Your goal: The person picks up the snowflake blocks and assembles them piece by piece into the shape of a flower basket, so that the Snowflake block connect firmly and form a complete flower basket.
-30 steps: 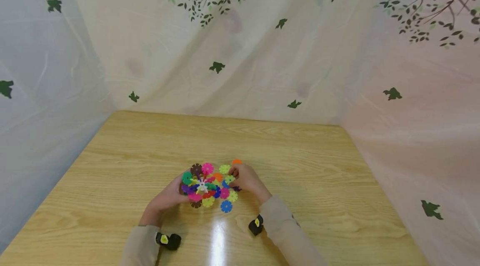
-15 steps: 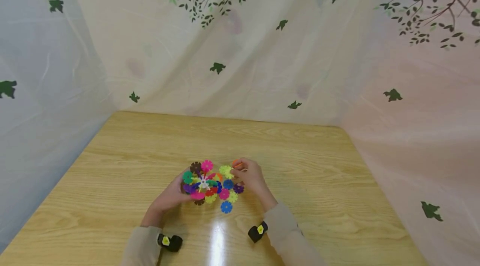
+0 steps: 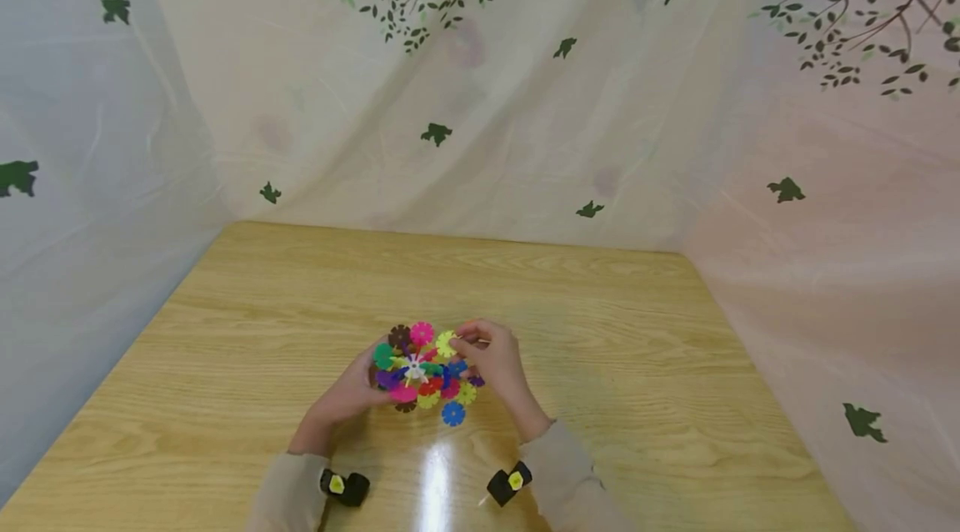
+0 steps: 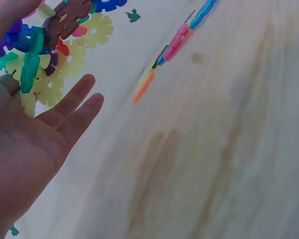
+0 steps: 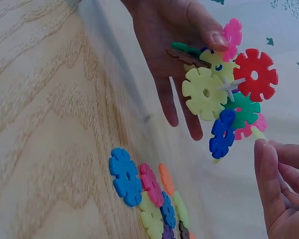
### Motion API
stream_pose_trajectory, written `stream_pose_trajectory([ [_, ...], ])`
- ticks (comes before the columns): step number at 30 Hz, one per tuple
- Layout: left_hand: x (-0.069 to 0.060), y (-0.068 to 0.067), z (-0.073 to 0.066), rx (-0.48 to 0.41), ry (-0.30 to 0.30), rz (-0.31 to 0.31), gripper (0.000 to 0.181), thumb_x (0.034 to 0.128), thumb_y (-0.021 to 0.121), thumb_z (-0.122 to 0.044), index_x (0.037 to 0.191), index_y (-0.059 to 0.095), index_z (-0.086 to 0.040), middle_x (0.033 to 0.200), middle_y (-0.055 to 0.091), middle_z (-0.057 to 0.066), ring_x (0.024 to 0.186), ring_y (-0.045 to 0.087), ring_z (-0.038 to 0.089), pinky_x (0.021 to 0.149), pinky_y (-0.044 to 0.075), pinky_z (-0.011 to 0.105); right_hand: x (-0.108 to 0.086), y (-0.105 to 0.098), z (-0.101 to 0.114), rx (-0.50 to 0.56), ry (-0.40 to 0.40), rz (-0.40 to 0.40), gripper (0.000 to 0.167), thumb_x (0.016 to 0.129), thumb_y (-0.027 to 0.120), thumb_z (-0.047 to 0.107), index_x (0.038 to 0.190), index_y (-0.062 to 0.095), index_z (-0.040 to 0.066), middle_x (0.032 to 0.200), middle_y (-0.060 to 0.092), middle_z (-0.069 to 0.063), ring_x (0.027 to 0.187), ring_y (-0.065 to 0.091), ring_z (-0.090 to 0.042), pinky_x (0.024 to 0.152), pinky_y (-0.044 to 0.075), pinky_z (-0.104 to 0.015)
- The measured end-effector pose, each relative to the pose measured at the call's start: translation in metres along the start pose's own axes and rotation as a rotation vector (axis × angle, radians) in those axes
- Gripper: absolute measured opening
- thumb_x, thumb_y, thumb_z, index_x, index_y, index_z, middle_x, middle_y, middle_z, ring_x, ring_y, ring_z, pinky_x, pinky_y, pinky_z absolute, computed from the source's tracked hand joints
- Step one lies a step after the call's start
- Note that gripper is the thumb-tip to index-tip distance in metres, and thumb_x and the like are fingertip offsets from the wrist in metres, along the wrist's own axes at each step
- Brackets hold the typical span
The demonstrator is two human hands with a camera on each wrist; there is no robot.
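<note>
A cluster of slotted snowflake discs (image 3: 415, 367) in many colours, joined around a white disc, is held by my left hand (image 3: 352, 392) above the table. In the right wrist view the left thumb presses a pink disc (image 5: 232, 40), while two fingers stretch out straight below. My right hand (image 3: 501, 361) pinches a pale yellow disc (image 3: 447, 343) at the right side of the cluster. Only a sliver of that disc (image 5: 258, 133) shows between thumb and fingertip in the right wrist view, so whether it joins the cluster I cannot tell.
Several loose discs lie on the wooden table (image 3: 600, 332) below the right hand, among them a blue disc (image 3: 453, 414) and an orange disc (image 5: 166, 178). A printed cloth (image 3: 495, 165) hangs behind the table. Black wrist cameras (image 3: 510, 484) are strapped to both wrists.
My right hand has come away from the loose discs with a yellow disc and brought it left to the cluster. The left hand and cluster have shifted slightly right.
</note>
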State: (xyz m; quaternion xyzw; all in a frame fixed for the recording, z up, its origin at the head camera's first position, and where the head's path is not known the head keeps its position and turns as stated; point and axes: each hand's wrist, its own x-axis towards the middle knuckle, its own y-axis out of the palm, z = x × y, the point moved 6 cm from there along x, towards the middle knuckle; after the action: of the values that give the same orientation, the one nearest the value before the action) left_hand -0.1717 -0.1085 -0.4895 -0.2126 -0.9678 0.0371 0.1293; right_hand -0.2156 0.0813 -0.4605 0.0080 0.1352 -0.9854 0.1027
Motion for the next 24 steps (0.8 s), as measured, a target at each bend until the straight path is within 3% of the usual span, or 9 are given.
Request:
stream_pose_trajectory([
  [5,0.002,-0.001,0.002,-0.022,0.02,0.026,0.082,0.0772,0.072,0.003,0.145,0.027,0.009,0.134,0.044,0.037,0.109,0.059,0.001,0.094,0.053,0.021,0.0,0.004,0.002,-0.024,-0.048,0.018,0.016,0.09,0.069,0.014,0.1,0.069,0.001,0.088,0.072,-0.015,0.073,0.071,-0.035,0.056,0.061,-0.045],
  [10,0.005,-0.002,0.004,-0.043,0.035,0.035,0.083,0.0759,0.073,0.004,0.145,0.028,0.009,0.133,0.045,0.038,0.109,0.061,0.003,0.094,0.053,0.022,0.001,0.006,0.001,-0.032,-0.07,0.029,0.021,0.091,0.068,0.015,0.102,0.069,-0.003,0.092,0.073,-0.019,0.07,0.072,-0.03,0.058,0.061,-0.047],
  [24,0.011,-0.006,0.009,0.012,-0.008,0.031,0.086,0.0779,0.075,-0.002,0.148,0.026,0.006,0.141,0.044,0.032,0.115,0.056,-0.001,0.101,0.045,0.015,0.007,0.015,-0.013,0.138,-0.052,-0.017,0.019,0.089,0.066,0.003,0.1,0.067,-0.012,0.096,0.07,-0.026,0.076,0.071,-0.041,0.061,0.063,-0.035],
])
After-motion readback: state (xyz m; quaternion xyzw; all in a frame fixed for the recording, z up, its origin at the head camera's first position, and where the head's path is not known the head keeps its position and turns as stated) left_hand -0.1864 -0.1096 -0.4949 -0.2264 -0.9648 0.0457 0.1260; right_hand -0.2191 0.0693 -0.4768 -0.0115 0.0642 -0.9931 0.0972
